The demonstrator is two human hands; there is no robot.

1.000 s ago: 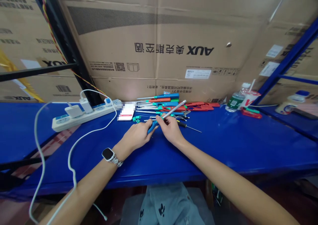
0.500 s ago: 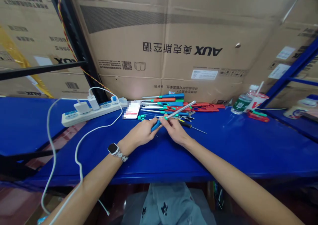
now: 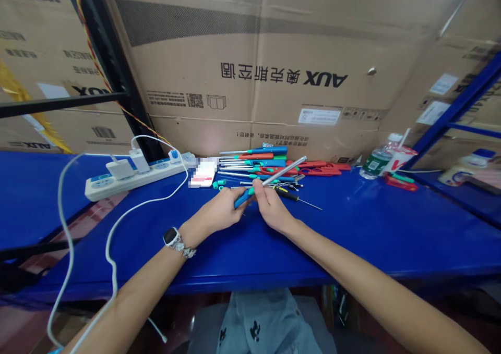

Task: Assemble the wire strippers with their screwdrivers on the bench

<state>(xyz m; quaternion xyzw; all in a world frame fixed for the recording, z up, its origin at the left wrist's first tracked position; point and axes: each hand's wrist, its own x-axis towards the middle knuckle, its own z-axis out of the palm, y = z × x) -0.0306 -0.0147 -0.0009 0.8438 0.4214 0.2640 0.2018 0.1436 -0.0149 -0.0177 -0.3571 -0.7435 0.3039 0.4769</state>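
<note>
A lighter with a blue handle, a green collar and a long silver tube points up and to the right over the blue table. My left hand is closed round its blue handle. The fingers of my right hand pinch it near the collar, at the base of the tube. Just beyond my hands lie several similar blue lighters and red handle parts. Small green pieces sit left of them, and a screwdriver with a black and yellow handle lies beside my right hand.
A white power strip with chargers and a loose white cable is at the left. A phone lies near the pile. A water bottle and a cup stand at the right. Large cardboard boxes rise behind.
The view has shifted a little, so the surroundings sit slightly further left. More green shows at the lighter's collar, and my right fingers have shifted slightly there. Both hands still hold it.
</note>
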